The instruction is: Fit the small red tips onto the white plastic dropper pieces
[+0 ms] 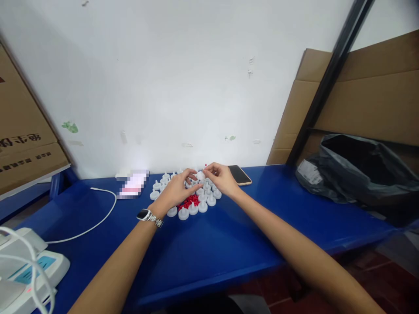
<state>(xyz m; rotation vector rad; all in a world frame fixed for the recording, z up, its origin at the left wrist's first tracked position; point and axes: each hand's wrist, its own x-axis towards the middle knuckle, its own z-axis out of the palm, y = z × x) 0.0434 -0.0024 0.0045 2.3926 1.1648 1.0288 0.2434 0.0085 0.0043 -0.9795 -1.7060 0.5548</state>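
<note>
Several white, round caps with narrow nozzles stand upright on the blue table, among them a front cap [183, 213]. A heap of small red pieces [189, 202] lies amid them. My left hand [175, 189], with a watch on its wrist, curls thumb and fingers about one white nozzle cap [200, 175], raised over the group. From the other side my right hand [222, 178] meets this cap, thumb and index finger pinched together at its edge. Whatever is in that pinch is too small to make out. A tiny red spot shows just above the right fingertips.
A dark-screened phone [240, 175] lies behind my right hand. Left of the caps are a pixelated flat item [133, 184] and a white cable [108, 213]. A white device [42, 266] occupies the near left. Black plastic bag [360, 165] at right; cardboard [26, 126] at left; wall behind.
</note>
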